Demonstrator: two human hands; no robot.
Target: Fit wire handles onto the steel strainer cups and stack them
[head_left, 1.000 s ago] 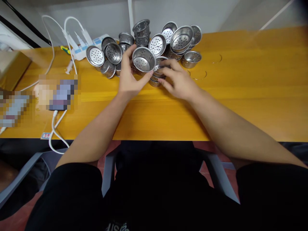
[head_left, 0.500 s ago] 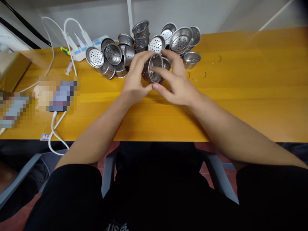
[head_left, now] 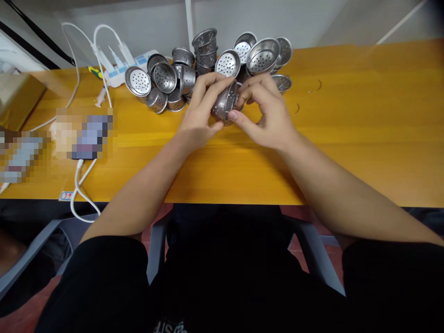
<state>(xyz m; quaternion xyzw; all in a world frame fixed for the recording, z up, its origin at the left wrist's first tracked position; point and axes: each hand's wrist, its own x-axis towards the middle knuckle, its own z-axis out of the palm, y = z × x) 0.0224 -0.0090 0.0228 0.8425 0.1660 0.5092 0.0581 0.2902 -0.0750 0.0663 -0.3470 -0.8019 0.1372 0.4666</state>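
Metal cup (head_left: 219, 107), rim (head_left: 229, 95) apparently right-facing

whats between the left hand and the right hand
In the head view, a tilted metal cup lies between the left hand and the right hand.

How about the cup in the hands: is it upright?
No, the cup is tipped, its open end facing the right hand.

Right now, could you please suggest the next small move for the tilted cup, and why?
I'd perhaps turn the metal cup mouth-up: its mouth tilts toward the right hand, while the left hand curls over its other side.
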